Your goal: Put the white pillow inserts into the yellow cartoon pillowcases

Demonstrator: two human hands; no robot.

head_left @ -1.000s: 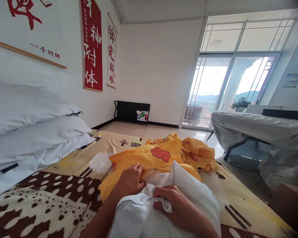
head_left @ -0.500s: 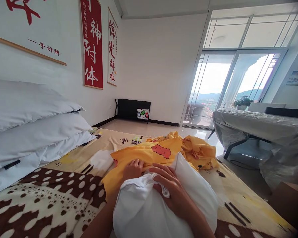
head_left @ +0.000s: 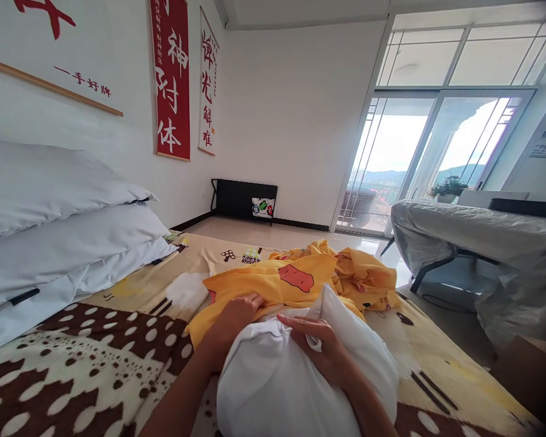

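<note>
A plump white pillow [head_left: 264, 376] lies right in front of me, one pointed corner standing up at its far right. My right hand [head_left: 321, 349] is closed on its top, with a fold of white fabric bunched between thumb and fingers. Beyond the pillow is a yellow printed pillowcase [head_left: 255, 273] with orange-pink patches, spread partly flat. My left hand [head_left: 241, 309] reaches along the pillow's left side, fingers curled on the pillowcase; their tips are hidden. More yellow cloth [head_left: 366, 270] lies crumpled to the far right.
A patterned brown and beige blanket [head_left: 131, 364] covers the bed. White pillows [head_left: 73, 224] are stacked at the left. At the right stands a plastic-covered table [head_left: 464, 221] with a potted plant [head_left: 448, 187], and a cardboard box [head_left: 523, 376] sits by the bed edge.
My right hand has turned and its fingers have drawn down into the white fabric. My left hand has slid a little forward over the yellow pillowcase. The pillow has shifted slightly right.
</note>
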